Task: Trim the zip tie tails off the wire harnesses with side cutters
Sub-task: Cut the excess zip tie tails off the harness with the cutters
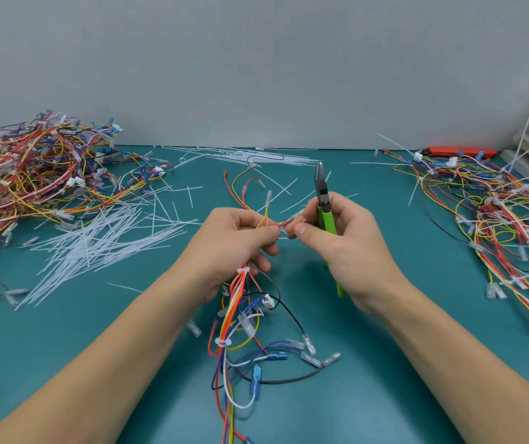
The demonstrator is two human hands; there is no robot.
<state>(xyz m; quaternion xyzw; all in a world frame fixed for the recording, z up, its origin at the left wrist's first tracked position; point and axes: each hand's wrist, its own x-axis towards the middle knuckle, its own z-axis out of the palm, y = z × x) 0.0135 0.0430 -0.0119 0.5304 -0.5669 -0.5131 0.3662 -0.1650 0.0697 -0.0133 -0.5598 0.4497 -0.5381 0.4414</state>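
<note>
Teal table point(384, 331), grey wall behind. Big tangled pile of harnesses point(32, 174) at far left, second pile point(496, 219) along the right edge, untrimmed tie tails sticking out of that one. Scatter of cut white tie tails point(96, 248) left of centre, more near the back edge. Orange tool point(461, 152) lies at back right.

Working harness point(237, 318) sits centre, lifted off the table at its upper end and trailing down toward the viewer; red, yellow, blue, white, black wires, white zip ties point(243, 271) cinched around the bundle, clear terminals at the ends.

Left hand point(237, 241) grips the bundle from the left, fingers curled round the wires, thumb and forefinger pinching them near the branch. Right hand point(346, 248) holds the side cutters point(326, 216) with green handles tucked in the palm, nose pointing up and away, blades together as far as visible; its thumb and forefinger also pinch the wire or tie end just beside the left fingertips. Both forearms come in low from the bottom corners.

Handling judgement: harness is light, floppy, tangles easily; hold it by the bundle close to the tie so it stays taut. Tie tail is thin springy plastic, likely to flick away when cut. Wire insulation nicks easily, so cutters should sit flush on the tie head.
</note>
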